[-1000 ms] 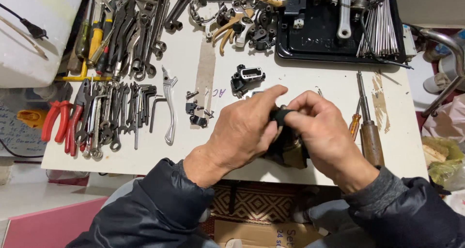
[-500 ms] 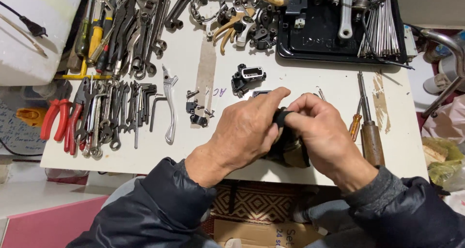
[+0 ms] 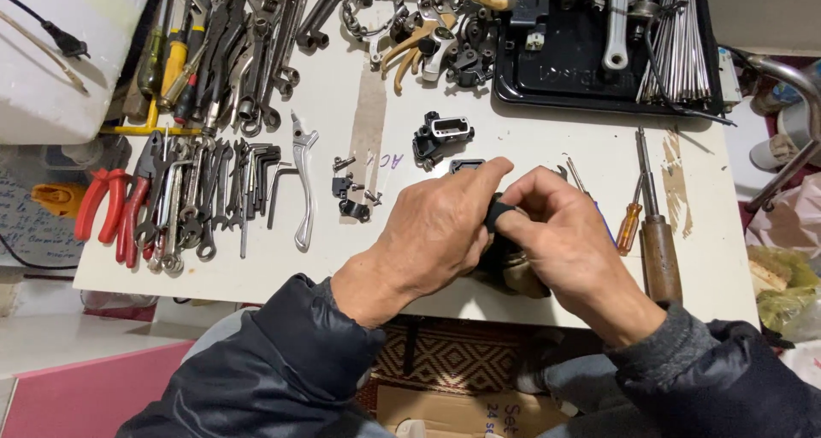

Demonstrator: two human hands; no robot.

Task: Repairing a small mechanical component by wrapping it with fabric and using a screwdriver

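White worktop (image 3: 530, 147), scuffed, with tape strips and a brown stain at right; pink panel and woven mat visible below the front edge, cardboard box at bottom centre.

Left third of frame crowded: red-handled pliers (image 3: 101, 209), a row of steel wrenches and hex keys (image 3: 205, 200), yellow-handled screwdrivers (image 3: 175, 62) upper left. Polished brake lever (image 3: 302, 181) lying lengthwise beside them. Small black clamps and screws (image 3: 349, 194) loose at centre, black cast lever body (image 3: 438, 136) just above the hands. Black plastic tray (image 3: 590, 70) at upper right, holding bright spokes (image 3: 680, 49) and a spanner. Wooden-handled file (image 3: 658, 241) and an orange screwdriver (image 3: 631, 220) at right, just beside the right wrist.

Centre, over the front edge — left hand (image 3: 436, 233) and right hand (image 3: 560, 241) both pinched on a small black rubbery part (image 3: 498, 216), fingertips meeting on it. Grubby rag (image 3: 513, 271) bunched under the palms, mostly hidden. Part's shape largely covered by fingers — cannot tell more.
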